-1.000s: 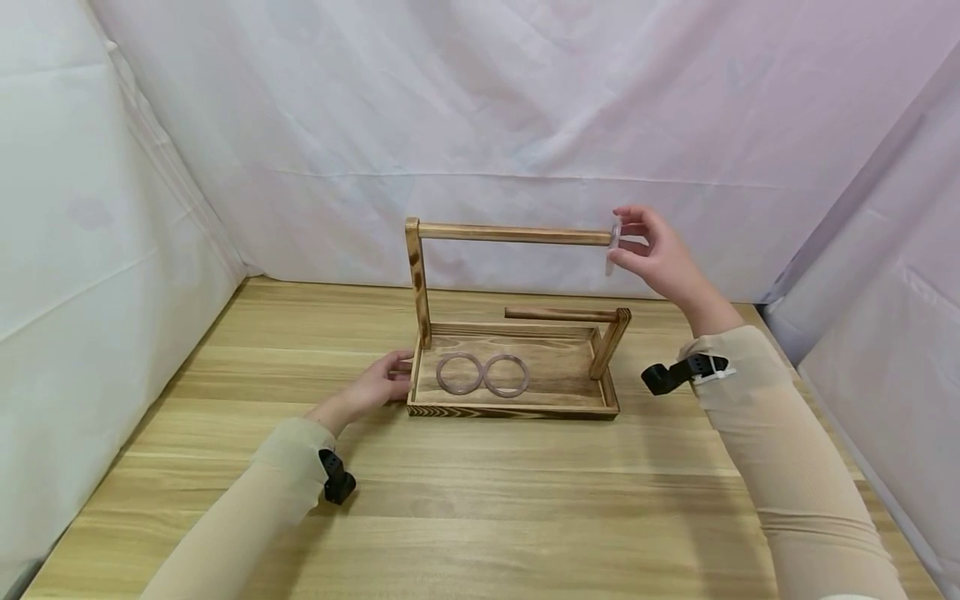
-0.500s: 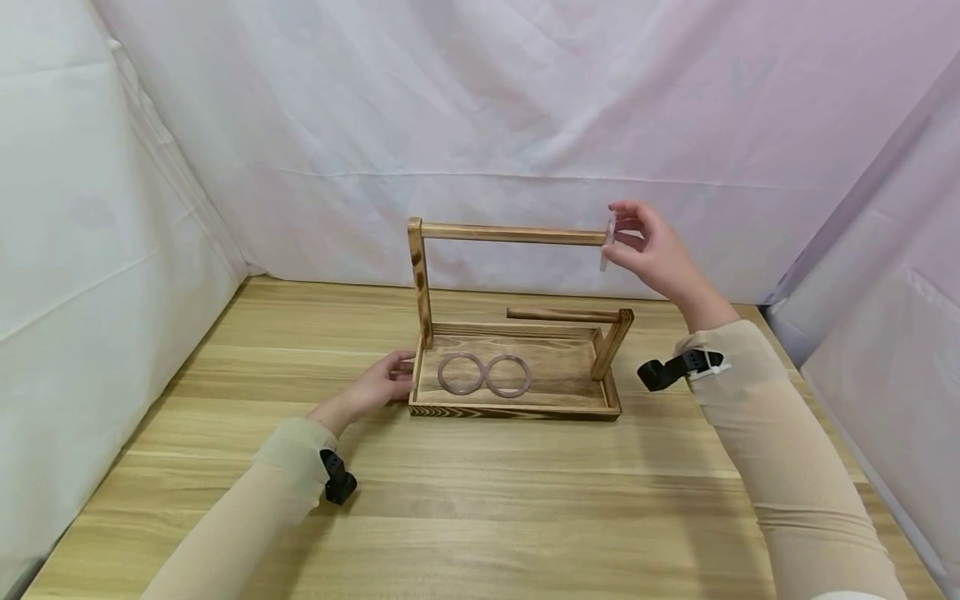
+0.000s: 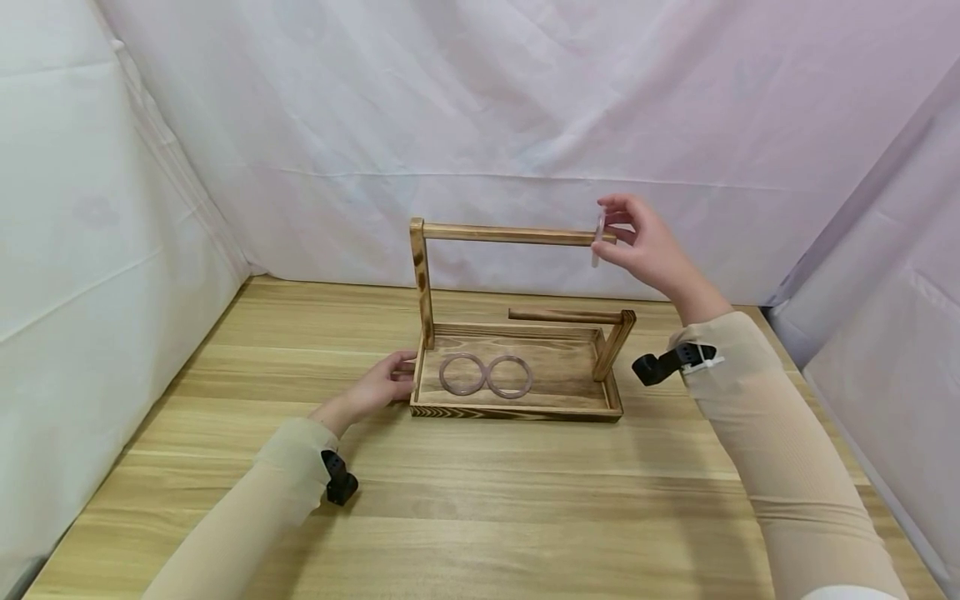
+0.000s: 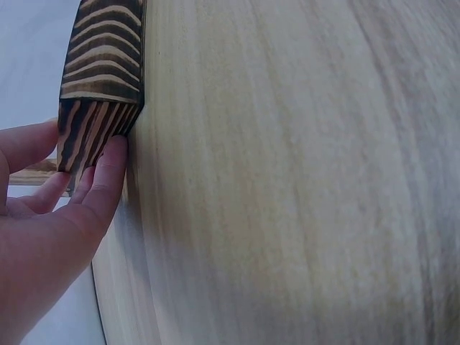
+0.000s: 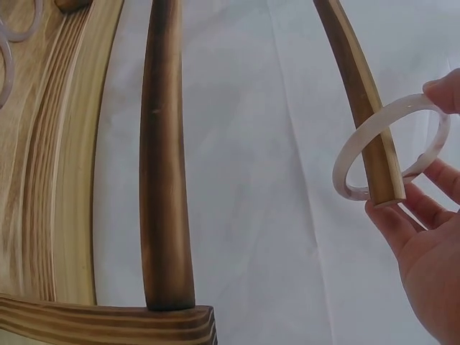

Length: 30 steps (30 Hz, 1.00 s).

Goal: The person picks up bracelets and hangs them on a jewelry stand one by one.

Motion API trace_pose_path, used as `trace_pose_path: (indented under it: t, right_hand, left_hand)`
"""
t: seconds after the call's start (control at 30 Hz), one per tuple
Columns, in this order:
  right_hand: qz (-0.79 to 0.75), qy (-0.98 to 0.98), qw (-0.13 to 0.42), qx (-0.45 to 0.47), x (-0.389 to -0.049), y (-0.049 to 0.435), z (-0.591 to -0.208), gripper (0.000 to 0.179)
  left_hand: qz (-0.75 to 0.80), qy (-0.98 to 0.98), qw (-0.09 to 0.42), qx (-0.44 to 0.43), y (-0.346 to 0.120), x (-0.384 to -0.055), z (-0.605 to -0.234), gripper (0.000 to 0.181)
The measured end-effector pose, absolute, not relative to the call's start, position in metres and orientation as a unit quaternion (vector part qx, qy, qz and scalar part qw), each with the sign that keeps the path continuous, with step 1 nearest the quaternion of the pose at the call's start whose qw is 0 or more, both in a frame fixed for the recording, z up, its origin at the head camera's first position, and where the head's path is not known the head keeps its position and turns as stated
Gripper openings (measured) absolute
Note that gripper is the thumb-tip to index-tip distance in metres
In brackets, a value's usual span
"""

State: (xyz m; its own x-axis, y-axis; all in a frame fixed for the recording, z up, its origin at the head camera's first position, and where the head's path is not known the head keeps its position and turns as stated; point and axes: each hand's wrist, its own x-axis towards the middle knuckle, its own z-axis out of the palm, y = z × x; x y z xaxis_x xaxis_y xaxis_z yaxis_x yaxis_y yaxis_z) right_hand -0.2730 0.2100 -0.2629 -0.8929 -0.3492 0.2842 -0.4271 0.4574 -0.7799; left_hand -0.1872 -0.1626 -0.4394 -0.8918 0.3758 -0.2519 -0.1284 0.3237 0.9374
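Observation:
My right hand (image 3: 641, 237) pinches a pale, translucent bangle (image 5: 366, 136) by its edge. The bangle stands upright, looped around the free right end of the upper rod (image 5: 374, 136) of a wooden rack. Down at the tray's left end, my left hand (image 3: 378, 385) grips the outer edge, its digits at the rim and low corner of the end wall (image 4: 93, 133). Two more bangles lie side by side on the tray floor (image 3: 558, 362), a left bangle (image 3: 442, 377) and a right bangle (image 3: 529, 377).
A post (image 3: 422, 283) carries the upper rod from the tray's left end. From a shorter right post (image 3: 613, 348), a lower rod (image 3: 562, 316) points left with a free tip. The rack stands on a wood-grain table (image 3: 480, 500), with white cloth (image 3: 510, 100) behind it.
My right hand has moved left, bringing the bangle from the upper rod's tip to just past it, so the rod end now shows beyond the ring. My left hand stays in place.

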Motion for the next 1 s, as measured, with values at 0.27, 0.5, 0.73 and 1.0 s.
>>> trace_pose_path:
  t: [0.27, 0.5, 0.73, 1.0]
  right_hand:
    - [0.466, -0.853, 0.044, 0.232, -0.274, 0.204, -0.259, 0.055]
    - [0.459, -0.851, 0.060, 0.246, -0.275, 0.199, -0.253, 0.054]
    - [0.441, -0.864, 0.051, 0.238, -0.276, 0.193, -0.249, 0.057]
    - [0.425, -0.871, 0.038, 0.242, -0.275, 0.185, -0.244, 0.057]
  left_hand:
    - [0.583, 0.778, 0.220, 0.079, -0.161, -0.186, -0.438, 0.057]
    - [0.580, 0.781, 0.216, 0.076, -0.161, -0.186, -0.438, 0.057]
    - [0.586, 0.778, 0.211, 0.082, -0.161, -0.187, -0.441, 0.057]
    - [0.582, 0.781, 0.211, 0.083, -0.161, -0.187, -0.441, 0.058]
